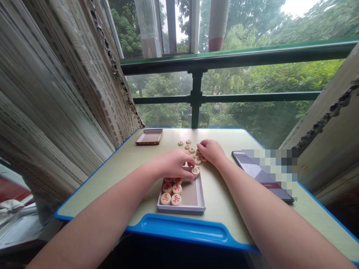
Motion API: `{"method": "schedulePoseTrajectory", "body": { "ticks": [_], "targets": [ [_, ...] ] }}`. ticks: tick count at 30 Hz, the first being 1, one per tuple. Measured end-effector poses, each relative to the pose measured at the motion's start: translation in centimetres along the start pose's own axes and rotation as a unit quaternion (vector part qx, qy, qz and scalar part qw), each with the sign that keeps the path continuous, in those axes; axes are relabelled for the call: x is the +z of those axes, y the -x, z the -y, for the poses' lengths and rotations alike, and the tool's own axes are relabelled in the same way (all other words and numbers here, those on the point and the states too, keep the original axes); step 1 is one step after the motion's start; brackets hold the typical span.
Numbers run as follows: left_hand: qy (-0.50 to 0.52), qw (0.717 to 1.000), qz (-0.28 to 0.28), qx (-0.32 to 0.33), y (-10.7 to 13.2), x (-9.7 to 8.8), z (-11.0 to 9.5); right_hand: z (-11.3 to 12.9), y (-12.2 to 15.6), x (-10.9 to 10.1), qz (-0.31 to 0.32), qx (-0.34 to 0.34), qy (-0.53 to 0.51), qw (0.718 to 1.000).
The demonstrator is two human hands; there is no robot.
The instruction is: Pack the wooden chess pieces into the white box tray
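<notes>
My left hand (176, 163) reaches over the open box tray (181, 208). Its thumb and fingers are closed about a round wooden Chinese chess piece (195, 171) with dark lettering, at the tray's far right corner. Inside the tray, several pieces with red characters stand in two columns on the left, such as a red soldier piece (176, 199); the far ones are partly hidden under my hand. Beyond the tray, my right hand (211, 150) rests on the table with curled fingers at a cluster of loose pieces (198, 161). Its fingertips are partly hidden among them.
A brown box lid (149, 137) lies at the table's far left. On the right lies a tablet (259, 175), partly blurred out. The small table (112, 183) has a blue edge and a blue front groove (183, 229). Curtains (70, 67) and a green railing (238, 56) surround it.
</notes>
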State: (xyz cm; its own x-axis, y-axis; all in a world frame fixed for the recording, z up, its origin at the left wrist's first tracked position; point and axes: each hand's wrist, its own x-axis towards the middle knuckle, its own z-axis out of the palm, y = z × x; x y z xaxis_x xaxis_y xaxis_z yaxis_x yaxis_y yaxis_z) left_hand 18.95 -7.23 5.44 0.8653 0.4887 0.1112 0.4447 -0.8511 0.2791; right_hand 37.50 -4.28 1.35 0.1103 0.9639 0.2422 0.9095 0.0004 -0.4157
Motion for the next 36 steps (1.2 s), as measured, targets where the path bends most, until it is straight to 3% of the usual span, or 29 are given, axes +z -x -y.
{"method": "schedulePoseTrajectory", "body": {
  "ticks": [20, 25, 28, 32, 34, 36],
  "targets": [
    [0.022, 0.999, -0.010, 0.021, 0.0, 0.1, -0.1, -0.2, -0.1, 0.1, -0.001, -0.009, -0.005, 1.000],
    [0.045, 0.998, -0.043, 0.003, 0.0, 0.0, 0.5, -0.1, 0.0, 0.1, -0.003, -0.010, -0.006, 1.000],
    [0.087, 0.988, -0.114, -0.058, -0.3, 0.1, 1.8, -0.1, 0.0, 0.0, -0.004, -0.011, -0.012, 1.000],
    [0.108, 0.944, -0.230, -0.208, -0.6, 0.3, 4.5, -0.1, 0.1, -0.1, -0.040, -0.011, -0.048, 0.998],
    [0.088, 0.926, -0.262, -0.256, -0.6, 0.4, 5.9, -0.1, 0.1, -0.3, -0.057, -0.016, -0.063, 0.996],
    [0.064, 0.922, -0.251, -0.287, -0.5, 0.4, 7.1, 0.0, 0.1, -0.4, -0.060, -0.030, -0.066, 0.996]
  ]
}}
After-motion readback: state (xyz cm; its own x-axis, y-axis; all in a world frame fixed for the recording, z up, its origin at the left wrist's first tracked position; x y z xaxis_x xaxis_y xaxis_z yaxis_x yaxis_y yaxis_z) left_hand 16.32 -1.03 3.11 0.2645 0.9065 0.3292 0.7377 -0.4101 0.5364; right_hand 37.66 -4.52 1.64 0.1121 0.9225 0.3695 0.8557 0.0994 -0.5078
